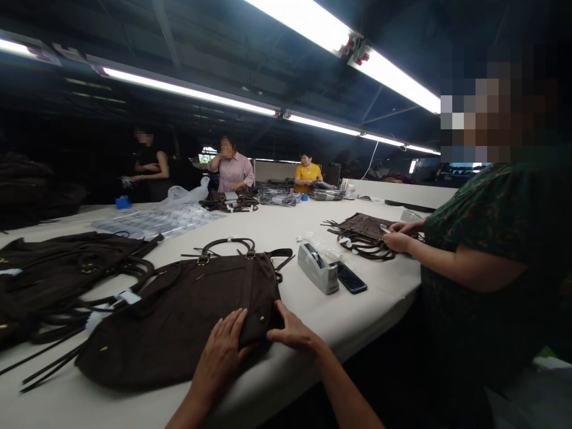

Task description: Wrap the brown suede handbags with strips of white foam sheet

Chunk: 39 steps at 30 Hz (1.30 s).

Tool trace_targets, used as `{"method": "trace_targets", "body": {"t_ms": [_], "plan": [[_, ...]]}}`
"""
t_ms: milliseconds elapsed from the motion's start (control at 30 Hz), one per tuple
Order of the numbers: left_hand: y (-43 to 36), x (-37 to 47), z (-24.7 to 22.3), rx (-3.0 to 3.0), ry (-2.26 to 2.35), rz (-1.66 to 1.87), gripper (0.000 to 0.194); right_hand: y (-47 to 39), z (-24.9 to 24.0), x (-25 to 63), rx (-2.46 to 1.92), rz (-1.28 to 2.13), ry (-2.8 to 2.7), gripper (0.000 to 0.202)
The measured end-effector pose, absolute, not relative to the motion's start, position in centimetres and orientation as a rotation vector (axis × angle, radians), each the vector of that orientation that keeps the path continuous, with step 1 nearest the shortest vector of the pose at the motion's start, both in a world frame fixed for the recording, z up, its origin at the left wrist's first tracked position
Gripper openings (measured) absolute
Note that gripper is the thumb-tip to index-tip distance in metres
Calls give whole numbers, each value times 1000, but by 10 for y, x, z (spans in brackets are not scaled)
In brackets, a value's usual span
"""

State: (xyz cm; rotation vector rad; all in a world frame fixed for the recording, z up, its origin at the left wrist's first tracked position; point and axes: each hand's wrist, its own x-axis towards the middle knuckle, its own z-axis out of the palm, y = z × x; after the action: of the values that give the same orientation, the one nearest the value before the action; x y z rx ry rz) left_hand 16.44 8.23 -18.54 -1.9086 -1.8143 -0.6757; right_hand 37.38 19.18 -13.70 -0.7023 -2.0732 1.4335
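A dark brown handbag (192, 304) lies flat on the table in front of me, its looped handles toward the far side and its bottom toward me. My left hand (221, 348) rests on the bag's near lower part, fingers stretched out flat on the fabric, thumb at the bottom edge. At the bag's right bottom corner is my right hand (292, 328), closed on that corner between thumb and fingers; some fingertips are hidden behind it. Small brass-coloured studs show on the bag. More dark brown bags (67, 268) with white-wrapped handles are piled to its left.
A grey tape dispenser (318, 268) and a black phone (351, 277) lie right of the bag on the white table (268, 393). A co-worker in dark green (473, 238) handles another brown bag (364, 229). Clear plastic (161, 220) and several people are farther back.
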Motion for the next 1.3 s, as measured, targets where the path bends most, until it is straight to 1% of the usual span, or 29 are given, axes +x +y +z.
{"method": "trace_targets", "body": {"t_ms": [133,200,267,333,400,433,500,567,600,633,700,767,833,900,1000,1067,1133,1200,1233,1300], "plan": [[79,174,-179,-1947,-1966,-714,59,188,-131,369,-769,1333,-2193,89],[75,179,-172,-2013,-2030,-739,57,184,-128,361,-817,1201,-2247,93],[69,178,-164,-2106,-2082,-787,59,181,-126,355,-806,1102,-2276,88],[62,163,-153,-2152,-2110,-878,56,182,-125,354,-781,1098,-2244,83],[50,133,-141,-1955,-2104,-1004,49,189,-126,359,-714,1221,-2157,71],[43,114,-134,-1756,-2083,-1041,50,196,-128,363,-681,1293,-2102,64],[25,73,-121,-1289,-2075,-989,59,213,-131,372,-625,1423,-1990,54],[9,38,-110,-960,-2261,-849,72,230,-136,380,-603,1521,-1872,53],[3,26,-107,-902,-2421,-791,75,236,-139,382,-598,1568,-1815,55],[0,19,-104,-906,-2586,-748,74,240,-141,383,-595,1614,-1763,56],[0,17,-103,-1027,-2797,-664,64,240,-146,384,-597,1672,-1694,58],[6,30,-103,-1104,-2772,-555,52,232,-149,386,-599,1683,-1674,57],[14,50,-104,-1101,-2615,-533,42,220,-151,391,-603,1677,-1702,55],[18,74,-109,-1168,-2401,-646,32,211,-154,403,-631,1643,-1713,56],[15,106,-121,-1259,-2113,-910,37,208,-156,432,-742,1542,-1763,54],[7,121,-131,-1168,-2047,-1127,38,211,-149,452,-899,1372,-1829,50],[-1,126,-137,-931,-2163,-1357,41,211,-131,463,-1089,1041,-1769,51],[-9,125,-139,-635,-2393,-1569,50,202,-103,455,-1114,697,-1617,52],[-12,122,-139,-499,-2461,-1697,53,195,-88,442,-1046,601,-1596,49],[-15,116,-139,-316,-2441,-2018,59,177,-59,399,-795,630,-1736,36]]}}
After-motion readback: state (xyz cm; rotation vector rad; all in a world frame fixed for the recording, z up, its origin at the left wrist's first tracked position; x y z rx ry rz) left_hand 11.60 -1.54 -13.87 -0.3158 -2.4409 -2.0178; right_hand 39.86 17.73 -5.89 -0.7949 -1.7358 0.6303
